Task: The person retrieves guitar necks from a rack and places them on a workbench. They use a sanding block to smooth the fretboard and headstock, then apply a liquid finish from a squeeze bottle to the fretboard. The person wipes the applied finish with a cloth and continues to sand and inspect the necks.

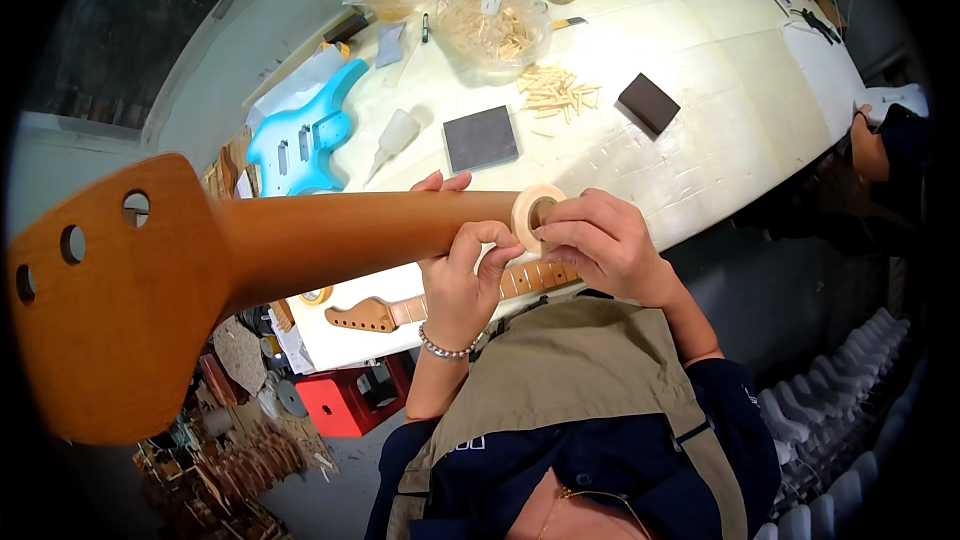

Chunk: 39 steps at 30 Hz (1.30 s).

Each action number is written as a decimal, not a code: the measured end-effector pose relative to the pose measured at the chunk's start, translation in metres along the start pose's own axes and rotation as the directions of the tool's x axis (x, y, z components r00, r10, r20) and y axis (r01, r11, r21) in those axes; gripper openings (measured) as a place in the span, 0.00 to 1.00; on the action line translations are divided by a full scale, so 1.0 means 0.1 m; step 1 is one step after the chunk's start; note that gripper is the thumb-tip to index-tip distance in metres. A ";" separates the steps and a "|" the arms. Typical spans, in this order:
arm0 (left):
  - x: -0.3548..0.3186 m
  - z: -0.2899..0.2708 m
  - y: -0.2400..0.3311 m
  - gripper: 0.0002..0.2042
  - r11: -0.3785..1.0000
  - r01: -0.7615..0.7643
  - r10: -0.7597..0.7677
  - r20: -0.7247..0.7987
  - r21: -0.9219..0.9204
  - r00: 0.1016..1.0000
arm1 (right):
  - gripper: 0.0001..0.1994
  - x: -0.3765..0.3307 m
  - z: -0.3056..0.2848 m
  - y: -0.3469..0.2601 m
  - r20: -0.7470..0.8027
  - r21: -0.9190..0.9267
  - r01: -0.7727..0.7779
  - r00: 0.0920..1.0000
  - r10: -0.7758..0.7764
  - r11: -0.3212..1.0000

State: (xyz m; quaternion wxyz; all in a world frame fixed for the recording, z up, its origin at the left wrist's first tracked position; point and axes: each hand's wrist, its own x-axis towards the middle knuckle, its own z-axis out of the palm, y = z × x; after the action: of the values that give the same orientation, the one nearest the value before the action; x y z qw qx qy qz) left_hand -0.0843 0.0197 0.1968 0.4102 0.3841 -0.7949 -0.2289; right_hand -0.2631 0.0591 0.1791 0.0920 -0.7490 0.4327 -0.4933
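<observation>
A brown wooden guitar neck (330, 235) runs from its big headstock (110, 310), close to the camera at the left, toward my hands. My left hand (460, 285), with a bead bracelet on the wrist, wraps around the neck, its thumb and fingertips pinching at the tape's end. My right hand (600, 240) holds a cream roll of masking tape (538, 215) against the neck, right next to the left hand. A second neck with a fretboard (400, 312) lies on the white table (740, 120) below my hands.
On the table lie a light-blue guitar body (300, 140), a glue bottle (395, 135), a grey block (480, 137), a dark block (648, 102), loose wooden sticks (555, 92) and a clear jar of sticks (495, 25). Another person (880, 140) stands at the right. A red crate (350, 400) sits on the floor.
</observation>
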 end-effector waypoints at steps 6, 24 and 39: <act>-0.04 0.00 0.03 0.10 0.999 0.020 -0.017 -0.077 0.041 0.997 | 0.13 -0.02 0.05 0.02 -0.037 0.112 -0.094 0.994 0.098 0.989; -0.18 0.16 -0.12 0.07 0.996 -0.065 0.050 -0.244 -0.054 0.968 | 0.04 0.04 0.26 -0.02 -0.257 -0.066 -0.202 0.950 0.179 0.977; -0.23 -0.01 -0.26 0.03 0.980 0.002 -0.066 -0.316 -0.199 0.947 | 0.06 0.13 0.07 0.62 -0.265 0.734 -0.462 0.480 0.836 0.498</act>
State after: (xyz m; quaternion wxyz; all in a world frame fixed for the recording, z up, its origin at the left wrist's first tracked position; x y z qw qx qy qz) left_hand -0.0645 0.0224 0.1690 0.5658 0.3875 -0.6844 -0.2477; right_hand -0.2898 0.0097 0.1491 0.3610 -0.2485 0.5320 -0.7245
